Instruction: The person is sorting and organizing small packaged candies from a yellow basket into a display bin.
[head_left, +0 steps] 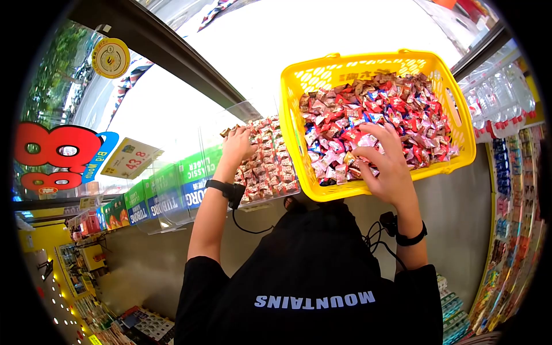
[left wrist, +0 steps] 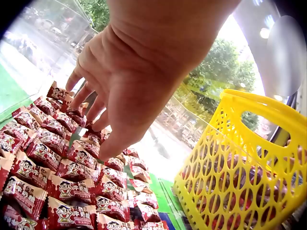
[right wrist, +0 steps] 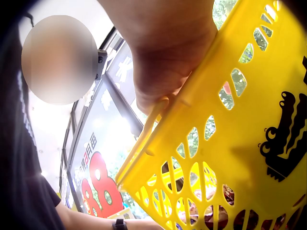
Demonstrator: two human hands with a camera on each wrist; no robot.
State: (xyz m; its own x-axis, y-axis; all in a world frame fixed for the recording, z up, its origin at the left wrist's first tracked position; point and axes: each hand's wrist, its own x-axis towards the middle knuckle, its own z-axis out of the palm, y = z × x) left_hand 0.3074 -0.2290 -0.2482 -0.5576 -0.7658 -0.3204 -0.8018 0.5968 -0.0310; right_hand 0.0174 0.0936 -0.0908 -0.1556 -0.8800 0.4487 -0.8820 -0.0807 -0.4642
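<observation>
My left hand (head_left: pixel 238 146) reaches over a clear bin of wrapped candies (head_left: pixel 267 167), fingertips at the pieces along the far left edge. In the left wrist view the left hand (left wrist: pixel 129 81) has its fingers spread and slightly bent down onto the red-and-cream candies (left wrist: pixel 72 187), which lie in neat rows. My right hand (head_left: pixel 385 161) is over the yellow basket (head_left: pixel 290 115), thumb and fingers apart above a heap of loose candies (head_left: pixel 368 109) in red, pink and blue wrappers. In the right wrist view, the basket's wall hides the right hand's fingers.
Green beer cartons (head_left: pixel 198 172) stand left of the clear bin. A window with a red figure sign (head_left: pixel 54 149) and a price card (head_left: pixel 131 160) is at the left. Bottles (head_left: pixel 494 103) stand beyond the basket, and stocked shelves (head_left: pixel 512 230) line the right.
</observation>
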